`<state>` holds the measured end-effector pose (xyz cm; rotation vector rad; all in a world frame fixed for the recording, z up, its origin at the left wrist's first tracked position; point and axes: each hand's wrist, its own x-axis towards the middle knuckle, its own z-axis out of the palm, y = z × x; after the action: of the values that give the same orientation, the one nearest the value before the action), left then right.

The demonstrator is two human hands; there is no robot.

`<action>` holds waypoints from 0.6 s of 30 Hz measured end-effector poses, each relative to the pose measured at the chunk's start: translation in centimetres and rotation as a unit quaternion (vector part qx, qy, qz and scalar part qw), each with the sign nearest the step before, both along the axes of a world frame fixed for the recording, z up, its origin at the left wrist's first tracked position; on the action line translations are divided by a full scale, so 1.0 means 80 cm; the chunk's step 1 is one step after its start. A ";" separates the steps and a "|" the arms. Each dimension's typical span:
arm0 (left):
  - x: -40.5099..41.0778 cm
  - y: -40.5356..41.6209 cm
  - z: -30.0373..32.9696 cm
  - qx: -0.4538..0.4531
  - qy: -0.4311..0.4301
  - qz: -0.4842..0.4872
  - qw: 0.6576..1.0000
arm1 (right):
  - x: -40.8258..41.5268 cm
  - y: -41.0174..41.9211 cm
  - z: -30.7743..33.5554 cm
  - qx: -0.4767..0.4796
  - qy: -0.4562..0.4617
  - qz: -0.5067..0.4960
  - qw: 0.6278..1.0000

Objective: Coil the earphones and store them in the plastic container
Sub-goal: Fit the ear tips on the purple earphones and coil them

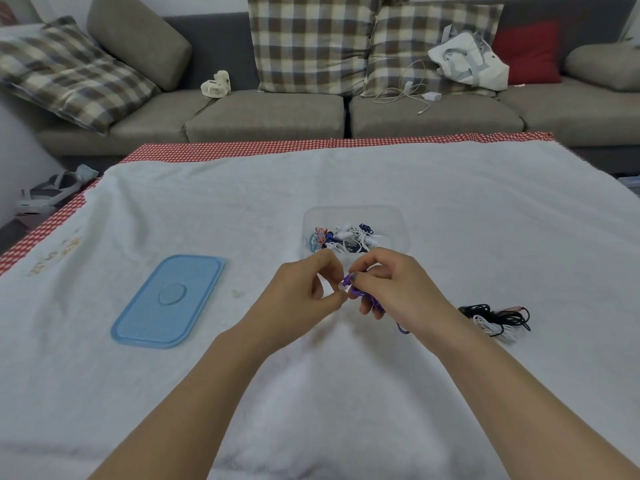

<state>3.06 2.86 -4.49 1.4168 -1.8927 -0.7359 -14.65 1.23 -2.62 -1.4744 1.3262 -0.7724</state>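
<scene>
Both of our hands meet just in front of the clear plastic container (pixel 398 220) on the white cloth (pixel 242 188). Our right hand (pixel 391 285) curls round a bundle of purple earphones (pixel 363 294), with a loop of the cord hanging below the wrist. Our left hand (pixel 304 292) pinches one end of the same cord between thumb and fingertip, right beside the right thumb. Inside the container lie several coiled earphones (pixel 346 237) in white, blue and red. To our right on the cloth rests a loose pile of black and white cords (pixel 498 320), apart from our hands. The blue lid (pixel 169 301) lies flat to our left.
</scene>
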 end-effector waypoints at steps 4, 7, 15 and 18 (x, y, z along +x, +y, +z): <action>0.001 0.001 0.002 -0.011 0.002 -0.004 1.000 | 0.000 -0.001 0.000 0.006 0.004 0.000 1.000; 0.004 0.001 0.003 -0.017 0.007 -0.005 1.000 | -0.001 -0.003 0.000 0.017 -0.021 -0.008 1.000; 0.005 0.003 0.012 -0.031 0.033 0.005 0.999 | -0.004 -0.003 0.008 0.064 -0.125 -0.012 0.990; 0.005 0.003 0.014 -0.036 0.032 0.006 0.999 | -0.005 -0.003 0.010 0.083 -0.147 -0.014 0.986</action>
<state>3.46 3.09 -3.34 1.3427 -1.8430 -0.6915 -15.03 1.02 -1.81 -1.1636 1.1582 -0.8405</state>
